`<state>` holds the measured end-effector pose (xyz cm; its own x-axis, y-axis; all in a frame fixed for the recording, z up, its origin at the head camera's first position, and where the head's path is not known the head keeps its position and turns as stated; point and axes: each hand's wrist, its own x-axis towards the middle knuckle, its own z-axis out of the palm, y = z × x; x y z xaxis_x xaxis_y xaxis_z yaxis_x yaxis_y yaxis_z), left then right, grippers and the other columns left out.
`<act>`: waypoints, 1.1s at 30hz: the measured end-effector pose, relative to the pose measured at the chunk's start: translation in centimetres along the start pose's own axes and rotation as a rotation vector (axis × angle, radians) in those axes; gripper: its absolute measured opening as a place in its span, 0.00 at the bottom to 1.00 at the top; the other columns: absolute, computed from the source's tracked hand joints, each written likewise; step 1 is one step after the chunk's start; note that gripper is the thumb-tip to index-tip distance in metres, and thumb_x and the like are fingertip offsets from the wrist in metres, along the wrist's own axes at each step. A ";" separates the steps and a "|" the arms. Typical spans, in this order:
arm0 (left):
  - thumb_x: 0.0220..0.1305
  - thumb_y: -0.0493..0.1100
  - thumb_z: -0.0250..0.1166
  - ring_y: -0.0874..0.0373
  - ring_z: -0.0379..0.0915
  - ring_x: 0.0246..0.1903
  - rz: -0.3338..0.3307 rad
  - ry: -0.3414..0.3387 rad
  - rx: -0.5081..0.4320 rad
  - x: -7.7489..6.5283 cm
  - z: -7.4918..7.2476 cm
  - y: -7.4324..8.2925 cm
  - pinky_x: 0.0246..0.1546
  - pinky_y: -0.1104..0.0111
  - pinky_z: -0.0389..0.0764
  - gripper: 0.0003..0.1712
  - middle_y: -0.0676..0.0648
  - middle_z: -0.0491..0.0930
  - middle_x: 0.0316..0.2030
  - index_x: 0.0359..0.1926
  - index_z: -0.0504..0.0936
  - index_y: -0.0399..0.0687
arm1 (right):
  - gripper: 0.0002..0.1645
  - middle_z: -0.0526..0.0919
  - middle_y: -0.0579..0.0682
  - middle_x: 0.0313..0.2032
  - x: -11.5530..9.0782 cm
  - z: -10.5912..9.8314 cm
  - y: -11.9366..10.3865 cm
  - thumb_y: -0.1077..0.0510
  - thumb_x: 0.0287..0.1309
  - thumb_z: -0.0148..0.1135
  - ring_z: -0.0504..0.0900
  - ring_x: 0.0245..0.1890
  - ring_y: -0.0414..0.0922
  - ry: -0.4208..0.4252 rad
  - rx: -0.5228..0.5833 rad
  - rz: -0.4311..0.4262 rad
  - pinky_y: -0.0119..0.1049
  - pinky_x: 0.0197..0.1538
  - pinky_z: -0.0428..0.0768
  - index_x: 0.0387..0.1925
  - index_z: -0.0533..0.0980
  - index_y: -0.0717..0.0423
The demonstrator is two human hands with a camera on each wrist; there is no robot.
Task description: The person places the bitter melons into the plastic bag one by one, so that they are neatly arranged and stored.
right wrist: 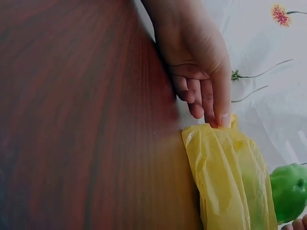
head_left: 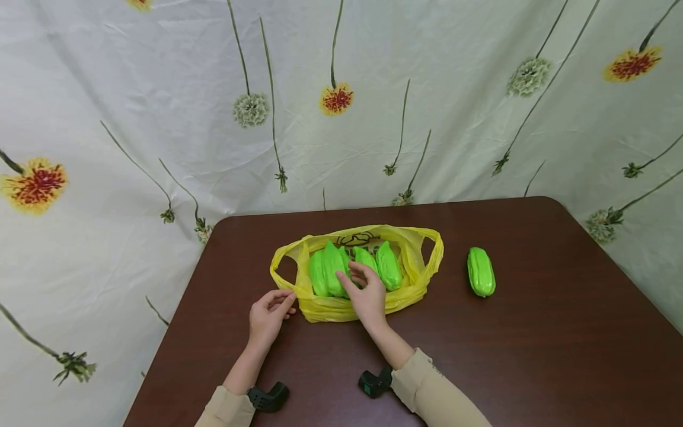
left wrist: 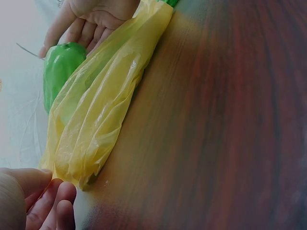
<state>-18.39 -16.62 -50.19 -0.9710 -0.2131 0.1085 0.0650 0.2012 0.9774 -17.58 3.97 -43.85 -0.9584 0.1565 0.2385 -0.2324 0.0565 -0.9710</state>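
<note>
A yellow plastic bag (head_left: 331,309) lies with its mouth open on the table, several glossy bright green, ridged, fruit-shaped pieces (head_left: 389,267) side by side inside. My left hand (head_left: 269,317) pinches the bag's near left edge between thumb and fingers, which the right wrist view also shows. Over the bag's mouth is my right hand (head_left: 368,296), its thumb and fingers spread apart. Its fingertips are close to a green piece (left wrist: 62,67) in the left wrist view; whether they touch it I cannot tell. Part of the pieces is hidden behind the right hand.
Another green ridged piece (head_left: 481,273) lies on the dark brown table (head_left: 533,344), to the right of the bag. A white cloth with printed flowers (head_left: 453,107) hangs behind the table. Black wrist devices (head_left: 375,382) sit on both forearms.
</note>
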 end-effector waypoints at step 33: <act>0.60 0.35 0.65 0.58 0.79 0.23 -0.046 -0.032 -0.013 -1.0 -0.1 3.2 0.26 0.73 0.79 0.11 0.31 0.81 0.36 0.40 0.81 0.30 | 0.20 0.76 0.68 0.48 2.5 -4.0 -2.9 0.66 0.56 0.64 0.75 0.50 0.60 0.129 0.106 0.007 0.45 0.54 0.74 0.49 0.74 0.72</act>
<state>-17.18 -15.81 -47.16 -0.9798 -0.1915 0.0577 0.0229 0.1793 0.9835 -18.66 8.11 -40.35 -0.9325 0.2825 0.2251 -0.2483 -0.0485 -0.9675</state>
